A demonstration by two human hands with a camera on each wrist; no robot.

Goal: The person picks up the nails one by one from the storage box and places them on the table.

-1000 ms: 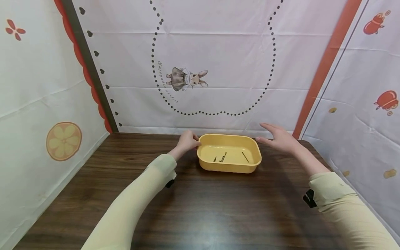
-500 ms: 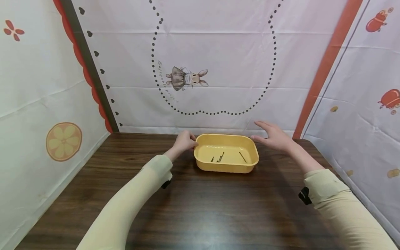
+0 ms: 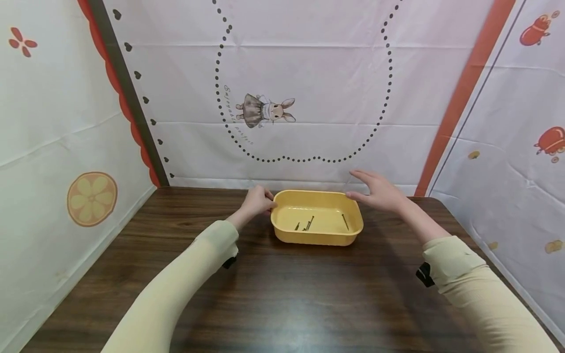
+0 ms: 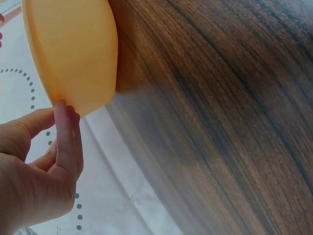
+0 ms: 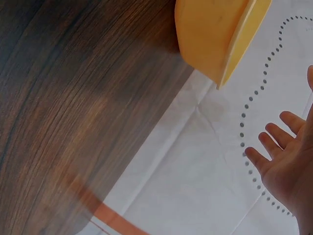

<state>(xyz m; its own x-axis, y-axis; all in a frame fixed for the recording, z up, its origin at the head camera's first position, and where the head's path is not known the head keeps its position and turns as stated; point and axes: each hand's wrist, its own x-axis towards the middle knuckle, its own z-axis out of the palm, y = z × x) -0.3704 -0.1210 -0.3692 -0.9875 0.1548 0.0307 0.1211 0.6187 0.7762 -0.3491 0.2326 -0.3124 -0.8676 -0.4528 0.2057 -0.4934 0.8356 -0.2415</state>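
A yellow plastic basin (image 3: 315, 239) stands near the back edge of the table. On its floor lie thin dark metal pieces, screw-like but too small to tell: one (image 3: 345, 222) at the right and a small group (image 3: 309, 223) left of centre. My left hand (image 3: 258, 201) pinches the basin's left end at the rim, thumb and fingertips together in the left wrist view. Behind the basin's right rear corner hovers my right hand (image 3: 379, 192), fingers spread and holding nothing. The right wrist view shows this hand (image 5: 288, 166) apart from the basin wall (image 5: 208, 29).
The dark wood-grain table (image 3: 282, 294) spreads out in front of the basin. A white printed cloth (image 3: 309, 142) hangs right behind the table's back edge, and similar cloths (image 3: 53, 147) close off the sides.
The basin has slid slightly to the left together with my left hand, which keeps its pinch. My open right hand has moved left too, over toward the rear corner.
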